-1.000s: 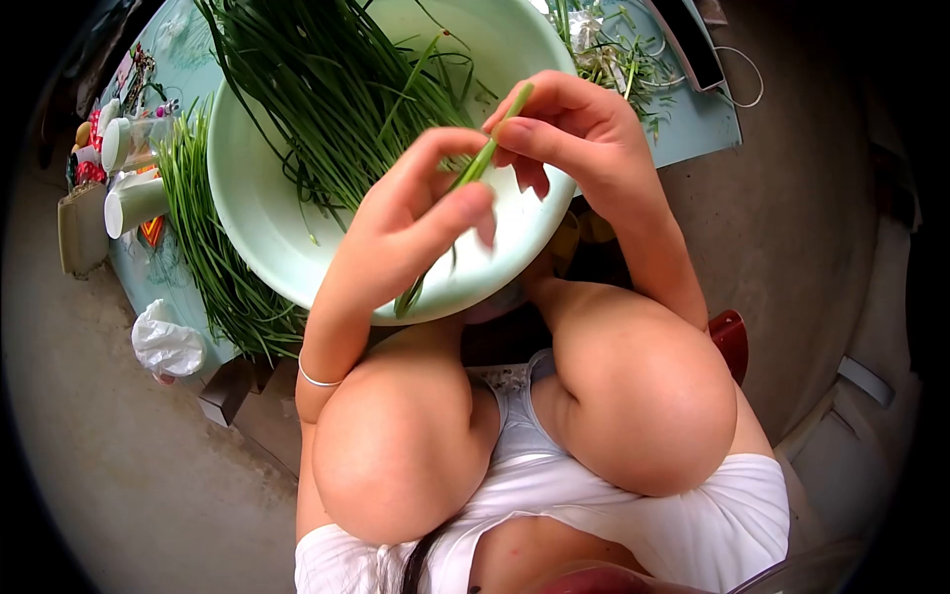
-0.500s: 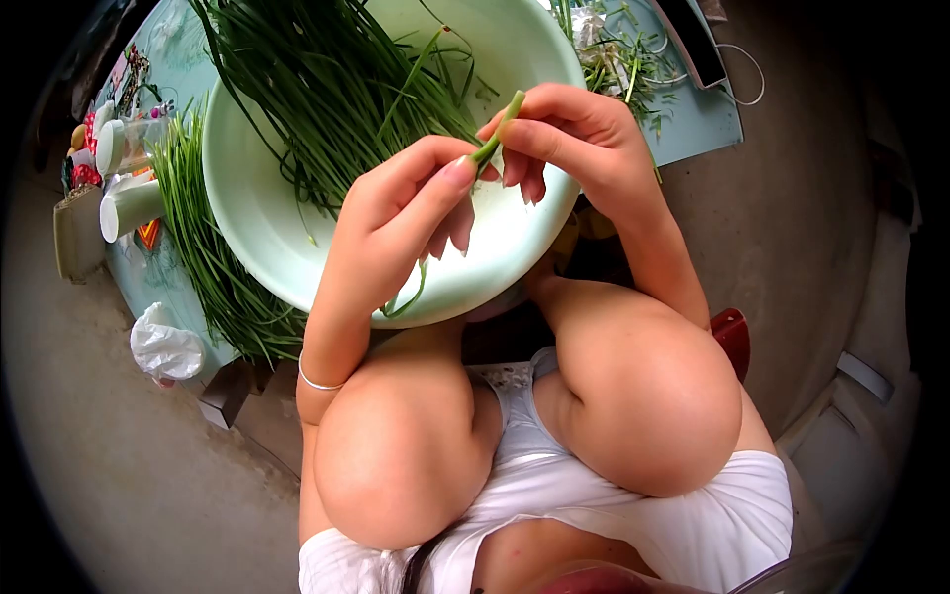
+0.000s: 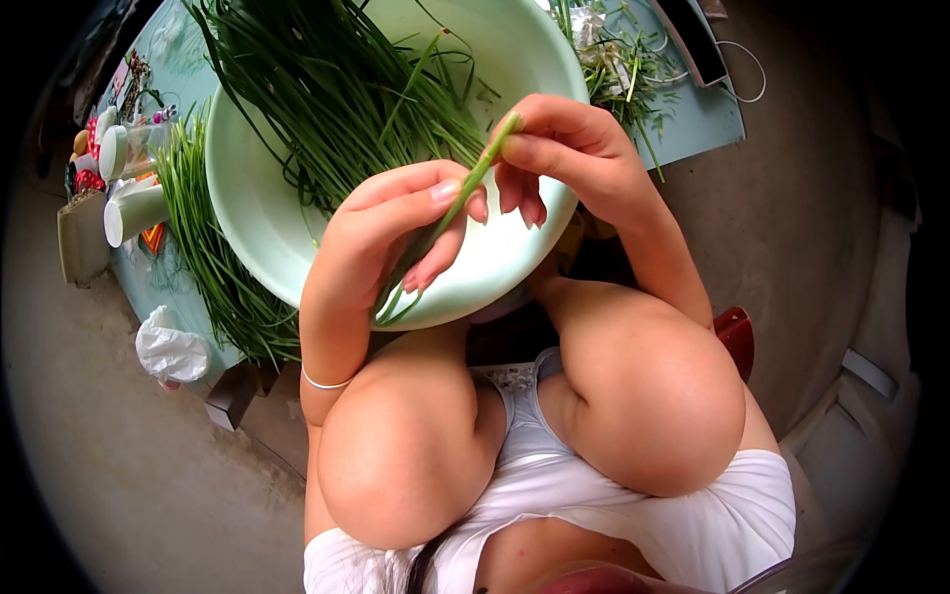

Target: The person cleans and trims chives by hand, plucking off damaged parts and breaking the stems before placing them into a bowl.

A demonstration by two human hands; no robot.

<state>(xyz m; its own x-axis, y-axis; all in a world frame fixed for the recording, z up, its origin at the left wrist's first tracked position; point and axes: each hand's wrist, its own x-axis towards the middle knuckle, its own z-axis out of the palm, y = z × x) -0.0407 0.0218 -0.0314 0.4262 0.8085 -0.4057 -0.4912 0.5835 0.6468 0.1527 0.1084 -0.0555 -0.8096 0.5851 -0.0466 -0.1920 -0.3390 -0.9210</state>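
A garlic chive stalk (image 3: 477, 176) stretches between my two hands, above the near side of a pale green basin (image 3: 247, 265). My left hand (image 3: 391, 223) is closed around the stalk, with the thumb lying along it. Its thin leaves hang below that palm, in front of the basin wall. My right hand (image 3: 579, 153) pinches the thick upper end between thumb and forefinger, its other fingers curled loosely. Inside the basin lies a large bunch of garlic chives (image 3: 341, 109), with their far ends outside the picture.
Left of the basin, more long chives (image 3: 203, 233) lie on a light blue table (image 3: 153, 282). Beside them are a clear jar (image 3: 134, 148), a pale cup (image 3: 137, 213) and a crumpled white bag (image 3: 172, 346). Chive trimmings (image 3: 633, 79) and a dark flat device (image 3: 693, 42) are at upper right.
My left hand has slid down and left along the stalk, so a longer piece now shows between my hands. The right hand stays nearly in place, still pinching the end.
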